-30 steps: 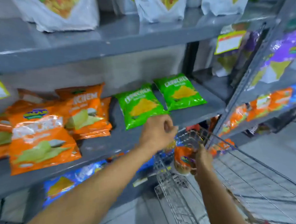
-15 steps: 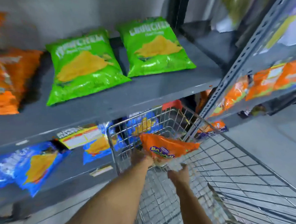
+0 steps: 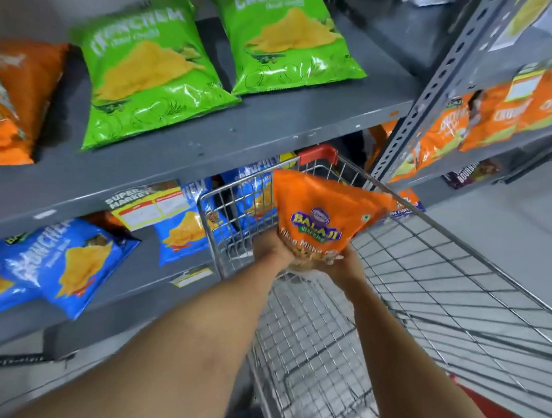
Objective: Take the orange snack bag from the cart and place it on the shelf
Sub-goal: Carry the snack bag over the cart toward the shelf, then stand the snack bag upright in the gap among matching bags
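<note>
Glossy plastic orange snack bag (image 3: 323,212), shiny wire cart (image 3: 435,296) (bare metal), matt painted shelf (image 3: 263,135).

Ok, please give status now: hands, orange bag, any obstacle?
Left hand and right hand both grip orange snack bag. Bag above cart, not on shelf. Nothing blocking.

1. The shelf (image 3: 263,135) has a bare grey strip along its front edge, open to a reach from above the cart (image 3: 435,296).
2. Two green bags (image 3: 150,71) lie side by side and fill the back of that shelf.
3. Orange bags (image 3: 0,106) block its left end.
4. The perforated upright (image 3: 438,79) bounds the bare strip on the right.
5. The cart's front rim (image 3: 244,186) stands just beneath the shelf edge, against the lower shelf of blue bags (image 3: 68,263).
</note>
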### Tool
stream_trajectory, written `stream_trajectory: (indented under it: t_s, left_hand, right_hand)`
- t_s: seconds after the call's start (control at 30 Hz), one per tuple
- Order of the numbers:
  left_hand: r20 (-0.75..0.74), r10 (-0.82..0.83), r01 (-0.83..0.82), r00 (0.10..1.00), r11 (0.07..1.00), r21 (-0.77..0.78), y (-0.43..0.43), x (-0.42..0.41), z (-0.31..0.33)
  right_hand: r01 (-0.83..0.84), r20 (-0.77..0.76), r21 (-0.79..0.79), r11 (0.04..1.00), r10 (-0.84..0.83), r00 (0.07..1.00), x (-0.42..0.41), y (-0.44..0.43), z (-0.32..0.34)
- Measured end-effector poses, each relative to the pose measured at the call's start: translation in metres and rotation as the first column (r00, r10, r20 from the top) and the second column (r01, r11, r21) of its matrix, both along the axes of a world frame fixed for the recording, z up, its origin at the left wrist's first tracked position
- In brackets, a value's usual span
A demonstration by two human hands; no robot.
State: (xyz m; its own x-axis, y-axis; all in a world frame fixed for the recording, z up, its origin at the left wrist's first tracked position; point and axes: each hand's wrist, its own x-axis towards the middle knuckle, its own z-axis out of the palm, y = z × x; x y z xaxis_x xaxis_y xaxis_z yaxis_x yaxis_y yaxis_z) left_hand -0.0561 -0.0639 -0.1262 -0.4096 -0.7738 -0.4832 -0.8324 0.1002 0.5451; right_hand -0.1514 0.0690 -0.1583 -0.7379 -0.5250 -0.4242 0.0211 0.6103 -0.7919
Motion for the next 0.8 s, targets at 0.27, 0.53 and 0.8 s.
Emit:
stream_trajectory:
  t_s: [0.27,0.53,0.8]
  left_hand:
    - [-0.535,-0.324,0.274,0.78,0.946,-0.172,0.005,0.066,0.156]
    - [-0.752,-0.333,-0.106,0.569,0.877,-0.468,-0.03,0.193,0.315]
    - [-0.851,-0.419,-0.499,0.317,0.69,-0.525,-0.089,0.334,0.461]
  right_hand:
    - [0.123,0.036,-0.531,0.838,-0.122,0.992,0.063,0.033,0.141]
    - [-0.118,-0.294,-0.739,0.664,-0.16,0.942,0.161,-0.046,0.316]
    - [-0.42,-0.537,-0.755,0.503,-0.107,0.837,0.28,-0.154,0.479]
